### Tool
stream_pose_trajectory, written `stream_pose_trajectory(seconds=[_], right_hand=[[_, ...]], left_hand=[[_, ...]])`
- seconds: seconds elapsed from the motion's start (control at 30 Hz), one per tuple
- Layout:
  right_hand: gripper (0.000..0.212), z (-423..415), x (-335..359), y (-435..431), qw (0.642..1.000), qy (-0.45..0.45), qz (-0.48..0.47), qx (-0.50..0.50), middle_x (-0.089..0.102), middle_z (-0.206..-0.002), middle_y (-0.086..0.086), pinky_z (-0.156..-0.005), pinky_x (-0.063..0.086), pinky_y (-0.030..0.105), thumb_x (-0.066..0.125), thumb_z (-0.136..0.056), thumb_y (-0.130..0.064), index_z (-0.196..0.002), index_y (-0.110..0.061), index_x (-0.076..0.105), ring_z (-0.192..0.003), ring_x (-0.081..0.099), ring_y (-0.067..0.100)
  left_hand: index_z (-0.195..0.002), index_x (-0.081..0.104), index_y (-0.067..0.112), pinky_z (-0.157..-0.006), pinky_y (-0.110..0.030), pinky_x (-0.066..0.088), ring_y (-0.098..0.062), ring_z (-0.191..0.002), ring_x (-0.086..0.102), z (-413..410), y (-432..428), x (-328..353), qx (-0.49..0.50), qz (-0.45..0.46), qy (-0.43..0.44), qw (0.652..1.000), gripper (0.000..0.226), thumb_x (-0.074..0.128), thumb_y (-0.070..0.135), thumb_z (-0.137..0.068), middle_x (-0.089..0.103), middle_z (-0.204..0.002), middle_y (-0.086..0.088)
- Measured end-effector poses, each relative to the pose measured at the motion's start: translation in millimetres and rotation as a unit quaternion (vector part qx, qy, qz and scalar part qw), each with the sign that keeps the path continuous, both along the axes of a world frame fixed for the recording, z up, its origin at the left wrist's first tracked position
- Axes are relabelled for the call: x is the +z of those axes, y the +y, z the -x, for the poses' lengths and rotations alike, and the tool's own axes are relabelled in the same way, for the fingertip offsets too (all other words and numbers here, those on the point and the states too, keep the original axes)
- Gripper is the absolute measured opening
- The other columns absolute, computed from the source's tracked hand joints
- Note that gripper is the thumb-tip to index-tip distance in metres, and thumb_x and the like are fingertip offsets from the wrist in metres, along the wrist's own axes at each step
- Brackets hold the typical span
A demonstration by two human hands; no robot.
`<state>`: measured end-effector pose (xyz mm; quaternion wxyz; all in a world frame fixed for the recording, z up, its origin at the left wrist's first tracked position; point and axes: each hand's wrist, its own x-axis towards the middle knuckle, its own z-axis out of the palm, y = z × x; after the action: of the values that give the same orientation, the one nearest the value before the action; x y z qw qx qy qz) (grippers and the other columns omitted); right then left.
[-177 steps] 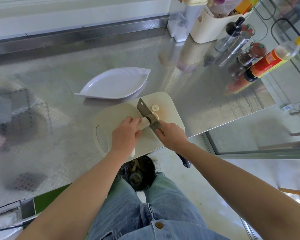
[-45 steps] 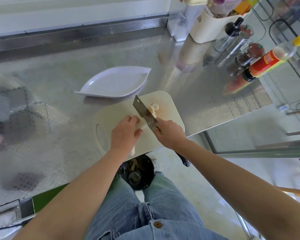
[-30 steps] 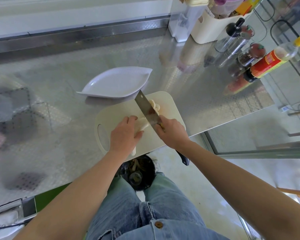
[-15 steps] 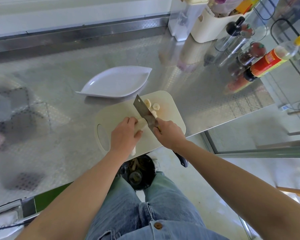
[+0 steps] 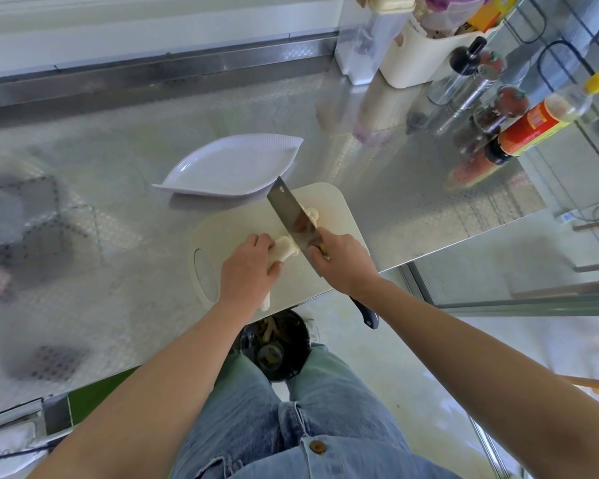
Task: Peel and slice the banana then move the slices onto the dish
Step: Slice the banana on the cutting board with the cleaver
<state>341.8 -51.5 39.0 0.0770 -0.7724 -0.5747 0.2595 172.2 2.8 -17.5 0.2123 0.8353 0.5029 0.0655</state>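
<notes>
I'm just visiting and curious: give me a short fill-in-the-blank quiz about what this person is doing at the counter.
1. The right hand grips the ____ by its handle.
2. The left hand steadies the peeled ____ on the cutting board.
3. The slices lie on the board beyond the blade; the white dish holds ____ of them.

Missing words: knife; banana; none.

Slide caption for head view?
Left hand holds peeled banana on cutting board; right hand slices it with cleaver, white dish empty behind.
</notes>
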Motion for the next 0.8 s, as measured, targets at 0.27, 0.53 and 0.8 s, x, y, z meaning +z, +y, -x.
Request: stream_pose_trajectory(seconds=[0.27,0.53,0.8], right_hand=[[0.021,6,-1,0,0.999,-0.022,0.039,0.02,0.052,-0.071,0.009,-0.05,0.026,0.03,0.04,-0.096,-0.03,-0.086,-0.012,0.044,-0.064,0.048,0.031],[0.016,15,-18,2,0.997,-0.033,0.068,0.022,0.044,-0.068,0.004,-0.052,0.028,0.029,0.039,-0.097,-0.025,-0.086,-0.015,0.036,-0.062,0.045,0.028],[0.022,11,-15,1,0.998,-0.035,0.058,0.016,0.048,-0.071,0.007,-0.054,0.028,0.03,0.039,-0.098,-0.03,-0.088,-0.01,0.041,-0.064,0.046,0.029]], left_hand=[[-0.106,0.056,0.015,-0.057,-0.03,0.038,-0.021,-0.082,0.058,0,0,1,0.001,0.003,-0.009,1.0,0.028,0.064,0.033,-0.085,0.057,-0.1,-0.001],[-0.105,0.056,0.016,-0.064,-0.036,0.048,-0.022,-0.085,0.058,-1,1,1,0.01,0.021,-0.016,1.0,0.028,0.064,0.033,-0.086,0.057,-0.1,0.0],[-0.107,0.056,0.016,-0.063,-0.036,0.048,-0.023,-0.083,0.058,1,0,1,0.01,0.018,-0.012,1.0,0.028,0.064,0.033,-0.086,0.057,-0.1,-0.001]])
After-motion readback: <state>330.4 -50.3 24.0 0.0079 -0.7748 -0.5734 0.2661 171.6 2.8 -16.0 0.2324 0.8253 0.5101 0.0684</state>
